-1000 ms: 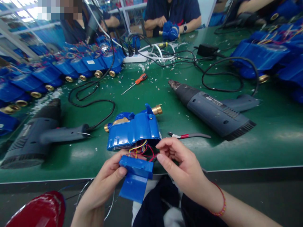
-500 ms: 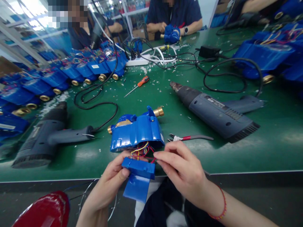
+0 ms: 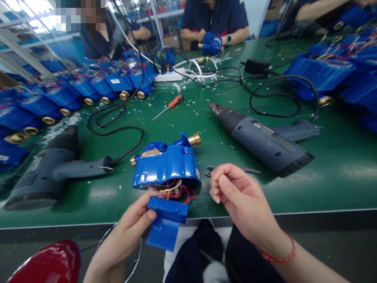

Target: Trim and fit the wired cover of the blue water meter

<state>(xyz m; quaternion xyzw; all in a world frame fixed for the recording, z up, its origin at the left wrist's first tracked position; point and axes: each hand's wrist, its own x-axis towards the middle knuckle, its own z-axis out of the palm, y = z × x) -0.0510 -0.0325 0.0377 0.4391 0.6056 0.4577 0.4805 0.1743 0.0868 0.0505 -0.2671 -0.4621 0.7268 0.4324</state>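
My left hand [image 3: 134, 218] grips a blue plastic cover [image 3: 167, 210] with a flat flap hanging below it. Red, yellow and dark wires [image 3: 176, 188] run from behind the cover into the open underside of a blue-cased brass meter [image 3: 167, 165], which lies on its side with brass threaded ends. My right hand [image 3: 235, 196] is to the right of the wires, apart from them, its fingers curled in; whether anything small is inside them is hidden. Behind it lies a pair of cutting pliers [image 3: 251, 171], partly covered by the hand.
Heat guns lie left [image 3: 55, 169] and right [image 3: 259, 135] on the green table [image 3: 171, 125]. An orange screwdriver [image 3: 176, 100] is further back. Rows of blue meters [image 3: 61, 96] line the left side, more [image 3: 321, 72] the right. Cords surround a power strip [image 3: 171, 74]. Co-workers sit opposite.
My right hand has let go of the red wires and moved right, curling its fingers in front of the pliers. My left hand keeps its hold on the blue cover. The view has shifted slightly.
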